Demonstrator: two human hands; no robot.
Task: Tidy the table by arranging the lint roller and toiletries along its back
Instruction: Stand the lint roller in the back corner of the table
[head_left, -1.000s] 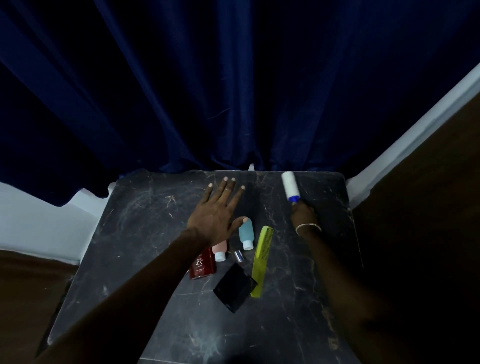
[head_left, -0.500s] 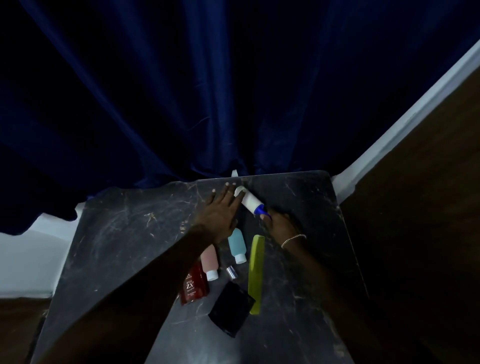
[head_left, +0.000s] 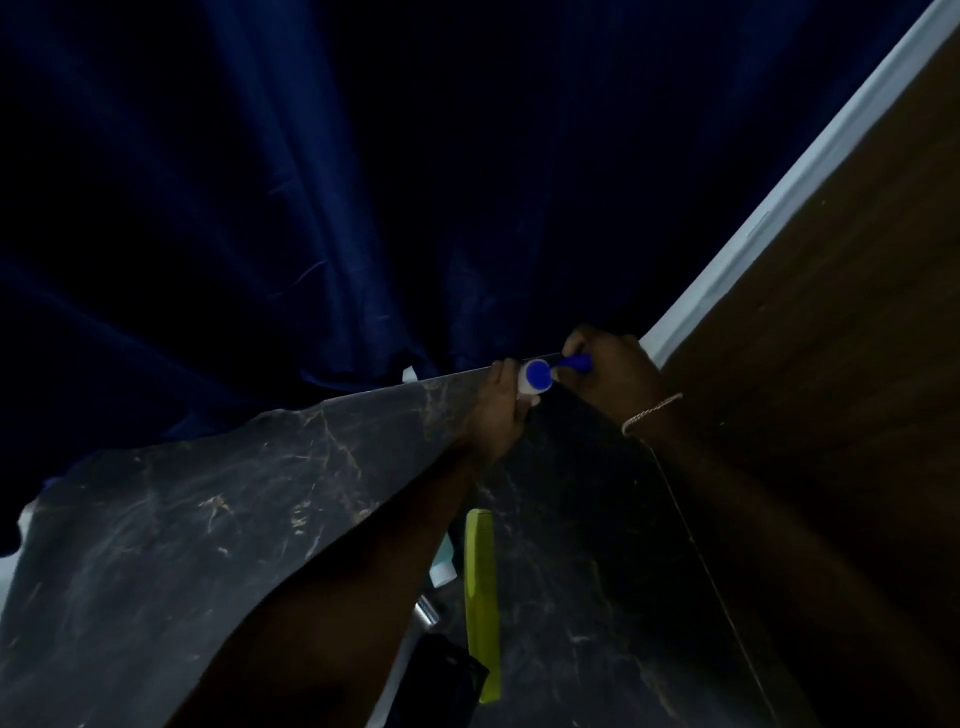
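The lint roller (head_left: 535, 375), white with a blue end cap and blue handle, sits at the back edge of the dark marble table (head_left: 208, 519). My left hand (head_left: 498, 410) wraps round its white roll. My right hand (head_left: 613, 374) grips the blue handle. A yellow-green comb (head_left: 480, 597) lies flat nearer to me. Beside it, a pale blue bottle (head_left: 442, 566) and a small silver item (head_left: 427, 610) peek out from under my left forearm. The other toiletries are hidden by that arm.
A dark blue curtain (head_left: 311, 208) hangs directly behind the table's back edge. A black pouch (head_left: 447, 680) lies at the front by the comb. To the right stand a brown wooden panel (head_left: 831, 312) and a white wall strip (head_left: 779, 218).
Both hands carried the lint roller from the table's middle to its back edge near the right corner. My left hand went from flat fingers to wrapping the roll. The camera moved closer.
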